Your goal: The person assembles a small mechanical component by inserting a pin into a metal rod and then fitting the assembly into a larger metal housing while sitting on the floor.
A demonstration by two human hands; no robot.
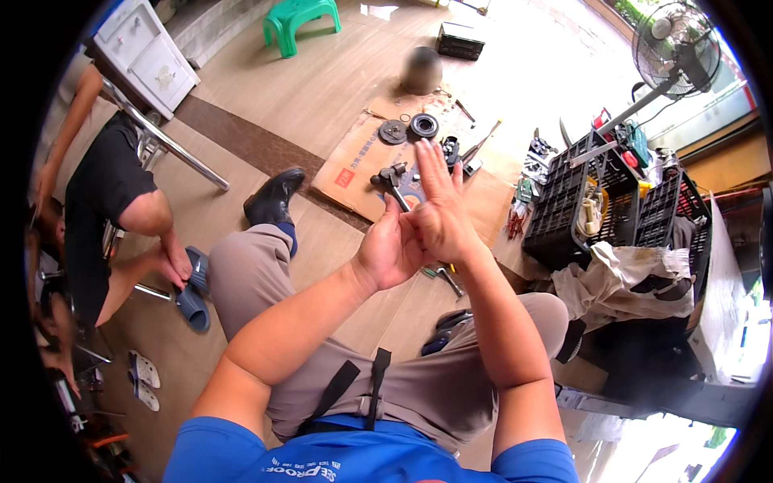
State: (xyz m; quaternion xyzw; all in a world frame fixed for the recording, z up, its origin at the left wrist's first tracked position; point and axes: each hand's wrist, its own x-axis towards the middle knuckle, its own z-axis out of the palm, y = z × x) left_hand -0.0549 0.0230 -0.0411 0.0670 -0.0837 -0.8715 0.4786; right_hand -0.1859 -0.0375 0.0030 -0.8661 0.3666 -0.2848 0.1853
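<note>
My left hand [388,249] and my right hand [439,211] are raised together in front of me, above my knees. The right hand's fingers point up and away, straight and apart, and the left hand presses against its palm side with curled fingers. Neither hand holds anything that I can see. Beyond them a flattened cardboard sheet [354,165] lies on the floor with metal parts on it: a hammer-like tool [392,181], a dark disc [392,132] and a round black bearing-like ring [423,125].
Black plastic crates [564,213] with tools stand at the right, a crumpled cloth [636,278] beside them. A standing fan [675,48] is at the far right, a green stool [298,20] at the back. A seated person [113,201] in sandals is at my left.
</note>
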